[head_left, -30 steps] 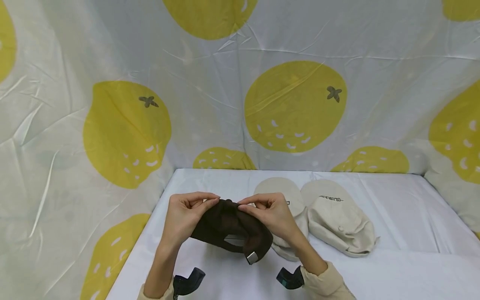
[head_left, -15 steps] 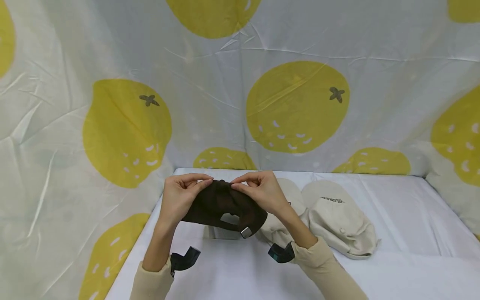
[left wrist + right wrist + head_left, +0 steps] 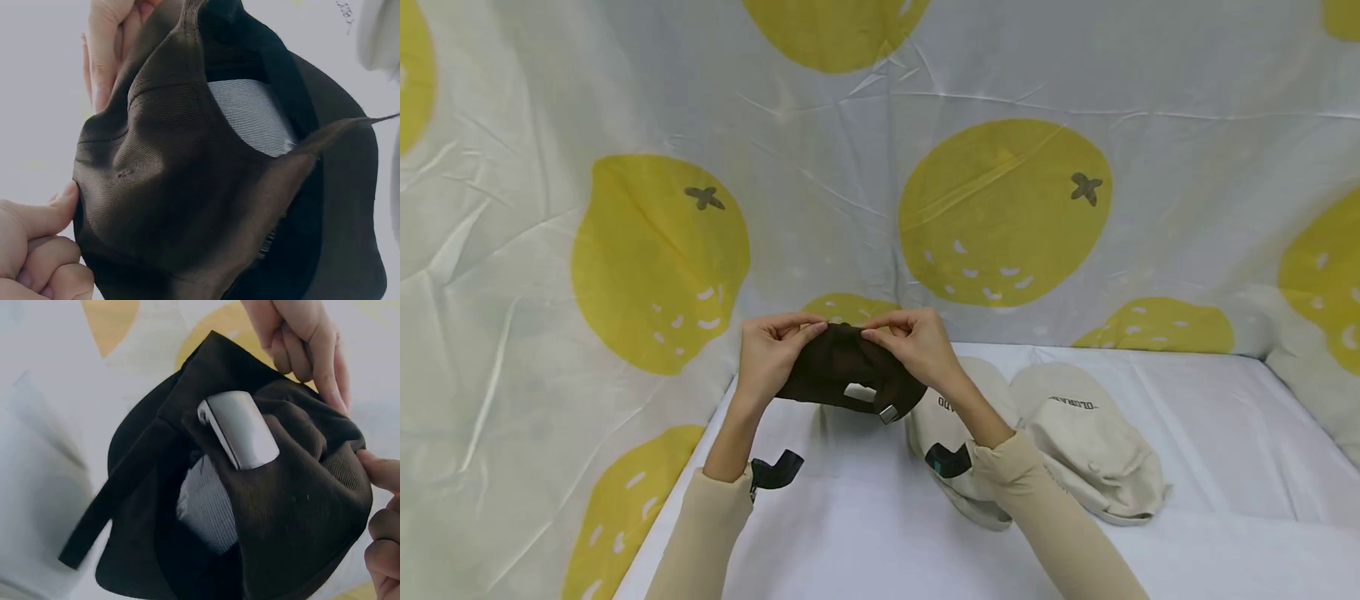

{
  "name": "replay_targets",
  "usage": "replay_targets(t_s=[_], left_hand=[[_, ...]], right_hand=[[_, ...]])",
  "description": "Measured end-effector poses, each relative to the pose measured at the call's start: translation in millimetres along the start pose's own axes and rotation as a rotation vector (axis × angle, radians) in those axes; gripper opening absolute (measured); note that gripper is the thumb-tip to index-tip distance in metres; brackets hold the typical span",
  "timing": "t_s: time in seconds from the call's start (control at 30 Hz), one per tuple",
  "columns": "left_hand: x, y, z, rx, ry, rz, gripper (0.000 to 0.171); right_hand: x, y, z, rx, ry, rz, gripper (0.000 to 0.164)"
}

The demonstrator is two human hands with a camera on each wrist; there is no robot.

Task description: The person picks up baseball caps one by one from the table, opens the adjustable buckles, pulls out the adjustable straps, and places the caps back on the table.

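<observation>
A dark brown baseball cap (image 3: 850,367) hangs in the air above the table, its back opening facing me. My left hand (image 3: 766,357) pinches the top of its crown on the left between thumb and fingers. On the right, my right hand (image 3: 917,343) pinches the crown likewise, a short gap away. The right wrist view shows a silver buckle (image 3: 247,428) on the cap's back strap, with a loose strap end (image 3: 112,506) hanging out. A pale striped lining (image 3: 250,115) shows through the opening in the left wrist view.
Two beige caps with dark lettering lie on the white-covered table (image 3: 850,533): one cap (image 3: 936,421) partly behind my right forearm, the other cap (image 3: 1101,450) farther right. A lemon-print curtain (image 3: 820,208) hangs behind and at the sides.
Both hands have lifted the brown cap up and farther away from me over the table. Their pinch on the crown stays the same. The beige caps have not been moved.
</observation>
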State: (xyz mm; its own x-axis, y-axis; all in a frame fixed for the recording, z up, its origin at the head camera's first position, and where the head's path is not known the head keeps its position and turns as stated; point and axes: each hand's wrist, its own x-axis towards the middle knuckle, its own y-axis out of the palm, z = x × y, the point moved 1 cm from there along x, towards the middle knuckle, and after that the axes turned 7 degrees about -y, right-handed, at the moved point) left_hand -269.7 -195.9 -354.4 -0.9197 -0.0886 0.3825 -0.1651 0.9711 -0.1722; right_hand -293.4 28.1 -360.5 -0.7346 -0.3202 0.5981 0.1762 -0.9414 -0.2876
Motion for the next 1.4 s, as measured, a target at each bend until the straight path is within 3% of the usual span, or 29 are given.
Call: replay_targets(t_s=[0.2, 0.53, 0.77, 1.2, 1.4], left_hand=[[-5.1, 0.4, 15.8, 0.012, -0.013, 0.019, 0.01], [-36.8, -14.6, 40.4, 0.07, -0.121, 0.05, 0.012], [-60.5, -25.5, 53.2, 0.082, -0.192, 0.088, 0.008], [-93.2, -40.8, 75.7, 0.17, -0.264, 0.199, 0.009], [-106.5, -43.5, 86.2, 0.158, -0.297, 0.235, 0.012]], right_hand=[[-7.5, 5.6, -11.7, -0.014, 0.022, 0.006, 0.009], [-34.4, 28.5, -20.5, -0.031, 0.07, 0.073, 0.007], [-56.7, 43.5, -25.2, 0.036, 0.179, 0.092, 0.007], [-95.3, 68.2, -37.1, 0.073, 0.25, 0.12, 0.005], [-109.5, 72.6, -38.7, 0.09, 0.282, 0.116, 0.008]])
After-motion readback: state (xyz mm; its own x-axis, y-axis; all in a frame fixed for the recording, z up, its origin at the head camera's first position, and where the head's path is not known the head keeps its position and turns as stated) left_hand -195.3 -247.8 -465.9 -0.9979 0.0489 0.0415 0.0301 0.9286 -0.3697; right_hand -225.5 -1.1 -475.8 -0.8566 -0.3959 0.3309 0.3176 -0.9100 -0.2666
